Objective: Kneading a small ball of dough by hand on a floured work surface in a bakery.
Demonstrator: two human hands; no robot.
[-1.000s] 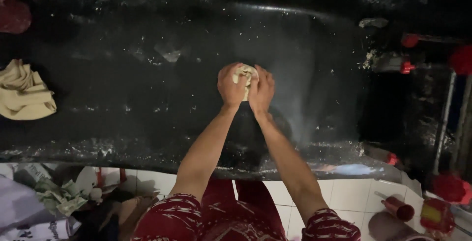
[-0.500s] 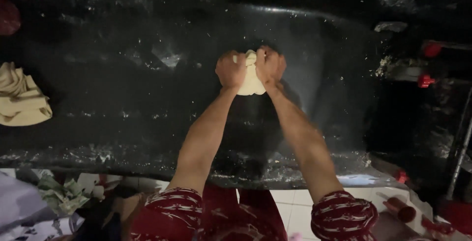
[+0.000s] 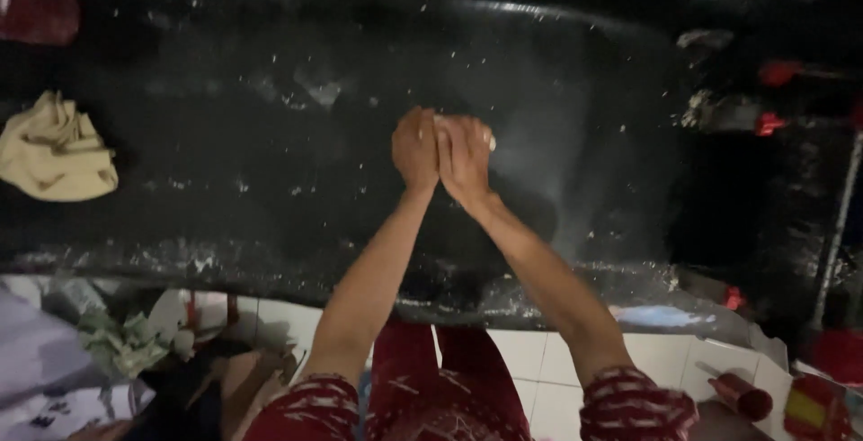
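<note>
both hands, left hand [image 3: 415, 149] and right hand [image 3: 466, 158], press palm to palm around a pale dough lump [image 3: 442, 123] barely showing at twelve o'clock above the dark flour-speckled stone bench [image 3: 225, 180], shaping seemingly unfinished, a crumpled yellow cloth [image 3: 54, 151] at nine o'clock.

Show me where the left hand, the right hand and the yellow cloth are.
left hand [image 3: 415, 149], head view, back of the hand.
right hand [image 3: 466, 155], head view, back of the hand.
yellow cloth [image 3: 54, 151], head view, middle folds.

Bare forearms; short red sleeves [image 3: 636, 398] with white pattern; matching red patterned trousers [image 3: 449, 396]; no rings visible
</note>
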